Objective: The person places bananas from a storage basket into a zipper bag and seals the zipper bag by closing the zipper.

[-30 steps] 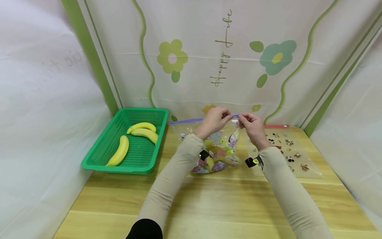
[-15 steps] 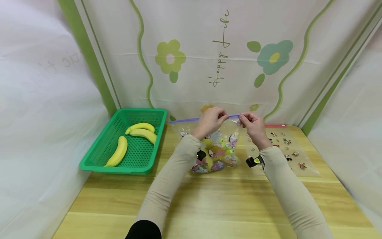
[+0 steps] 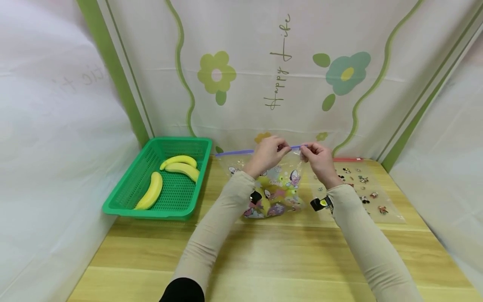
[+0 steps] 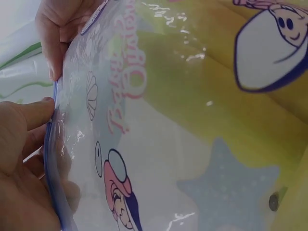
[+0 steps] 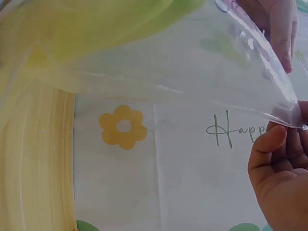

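Note:
A clear zip bag (image 3: 277,184) printed with cartoon figures stands upright on the wooden table (image 3: 264,260), a yellow thing inside it. Its blue zip strip (image 3: 235,152) runs along the top edge. My left hand (image 3: 267,154) pinches that strip near its middle. My right hand (image 3: 319,160) pinches it just to the right, a small gap between the two hands. In the left wrist view the left hand (image 4: 24,159) lies against the blue strip (image 4: 50,163). The right wrist view shows the right hand (image 5: 281,168) holding the clear film (image 5: 202,62).
A green basket (image 3: 132,197) at the left holds three bananas (image 3: 151,191). A second printed zip bag (image 3: 364,191) lies flat at the right, with a red strip at its far edge. A flowered curtain stands right behind the table.
Both hands keep pinching the top strip. The right hand has slid slightly left, so the gap between the hands is a little smaller.

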{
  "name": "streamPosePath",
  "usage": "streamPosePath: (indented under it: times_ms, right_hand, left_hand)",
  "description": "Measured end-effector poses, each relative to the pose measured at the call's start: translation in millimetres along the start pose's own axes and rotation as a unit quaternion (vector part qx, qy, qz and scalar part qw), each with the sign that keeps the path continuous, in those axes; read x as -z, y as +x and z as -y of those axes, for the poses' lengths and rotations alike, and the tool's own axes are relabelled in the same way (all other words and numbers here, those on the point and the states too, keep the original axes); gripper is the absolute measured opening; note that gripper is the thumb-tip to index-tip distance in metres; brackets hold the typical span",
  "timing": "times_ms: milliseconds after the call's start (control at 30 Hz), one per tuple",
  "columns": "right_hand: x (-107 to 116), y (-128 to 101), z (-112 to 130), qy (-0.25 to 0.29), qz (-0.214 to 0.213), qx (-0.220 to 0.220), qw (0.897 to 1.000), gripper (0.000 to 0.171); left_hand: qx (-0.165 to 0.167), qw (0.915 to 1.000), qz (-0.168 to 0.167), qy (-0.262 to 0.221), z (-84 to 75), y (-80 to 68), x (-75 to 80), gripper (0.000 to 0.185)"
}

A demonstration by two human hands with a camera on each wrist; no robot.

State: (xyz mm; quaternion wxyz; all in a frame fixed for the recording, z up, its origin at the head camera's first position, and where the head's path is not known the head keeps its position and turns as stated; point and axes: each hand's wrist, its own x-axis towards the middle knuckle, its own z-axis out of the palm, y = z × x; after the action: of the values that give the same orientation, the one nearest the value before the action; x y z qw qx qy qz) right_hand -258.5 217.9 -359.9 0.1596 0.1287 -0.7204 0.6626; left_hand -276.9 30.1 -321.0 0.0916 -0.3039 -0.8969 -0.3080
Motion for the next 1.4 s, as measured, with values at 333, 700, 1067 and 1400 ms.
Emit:
streamPosePath:
  times_ms: [333,700,1067,1400]
  right_hand:
    - [1,1,-2,-0.008,-0.017,-0.001,1.0,0.011]
    - [2,1,-1,-0.022,-0.018,0.005,1.0,0.015]
    - [5,-1,-1,-0.05,-0.026,0.007,0.998,0.028]
    - [9,-2,-4,-0.052,-0.036,-0.003,0.998,0.026]
  left_hand:
    - [0.001,0.9997,-0.016,0.021,7.9,-3.1,2.8,0.016]
    - [0.004,0.9995,-0.025,0.019,20.9,-8.9,9.9,0.017]
    - [0.001,0.999,-0.033,0.032,34.7,-17.9,15.3,0.017]
    - [0.008,0.999,-0.042,0.01,47.1,-26.1,20.9,0.016]
